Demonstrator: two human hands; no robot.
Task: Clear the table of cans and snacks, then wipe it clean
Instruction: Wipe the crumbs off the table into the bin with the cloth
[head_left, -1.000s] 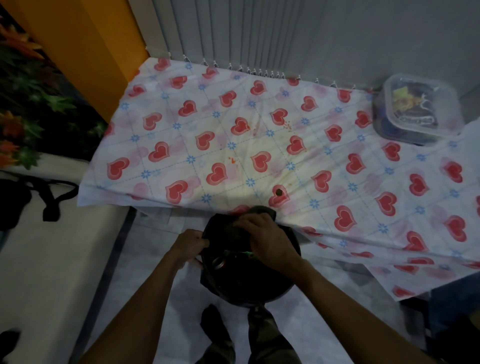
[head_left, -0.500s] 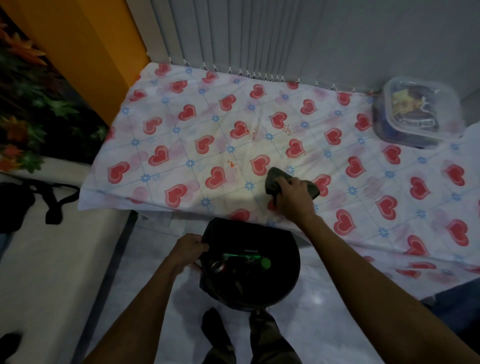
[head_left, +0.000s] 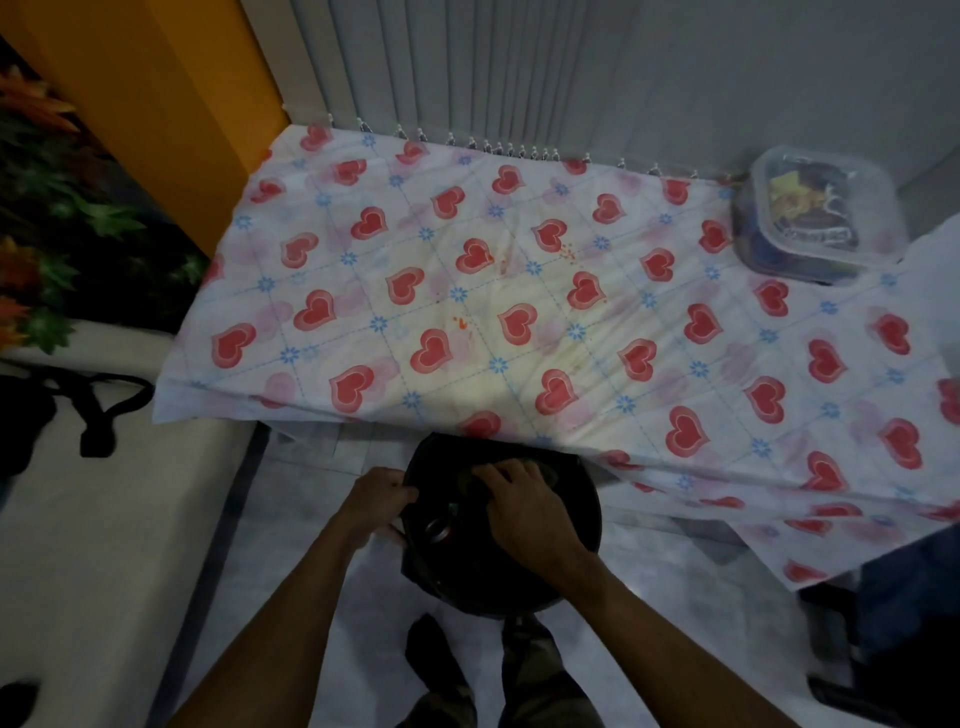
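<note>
The right hand (head_left: 524, 501) covers part of the dark inside of the bin (head_left: 584, 519); whatever lies under it cannot be told. The cloth (head_left: 524, 293) hides the surface and runs off the right edge. The contents of the box (head_left: 768, 250) blur behind its lid.

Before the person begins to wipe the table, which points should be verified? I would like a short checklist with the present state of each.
1. Bin steady: ok. The left hand grips the rim of the black bin.
2. Right hand free: cannot tell. It is inside the bin, over something dark.
3. Cans off the tablecloth: ok. One can lies in the bin.
4. Snacks cleared: not ok. A lidded plastic container stands at the far right corner.
5. Surface clean: not ok. Orange crumbs lie near the middle.
</note>
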